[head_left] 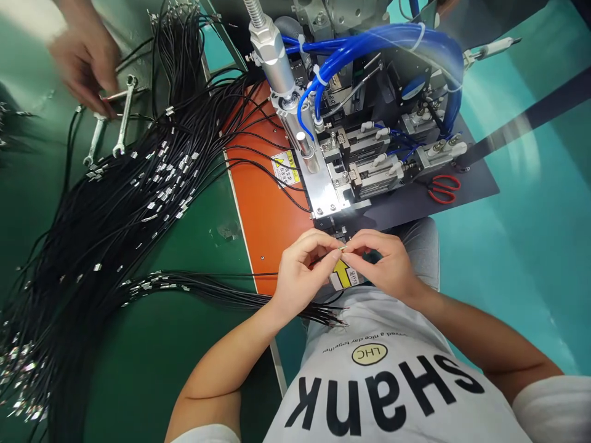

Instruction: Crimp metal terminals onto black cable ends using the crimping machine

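My left hand (pixel 305 264) and my right hand (pixel 383 258) meet in front of the machine, their fingertips nearly touching. Between them is the thin end of a black cable (pixel 265 274), which runs in from the left. My left hand is closed on the cable, and my right thumb and finger pinch its small, light-coloured wire end (pixel 342 248). Just below the fingers shows a label with a yellow arrow (pixel 342 275). A bundle of black cables (pixel 231 296) passes under my left wrist, their stripped ends lying near my lap.
A machine with metal cylinders (pixel 369 178) and blue hoses (pixel 392 40) stands ahead on an orange plate (pixel 258 227). Red-handled scissors (pixel 444 188) lie right. A large heap of black cables (pixel 115 234) and wrenches (pixel 124 117) are left, near another person's hand (pixel 85 58).
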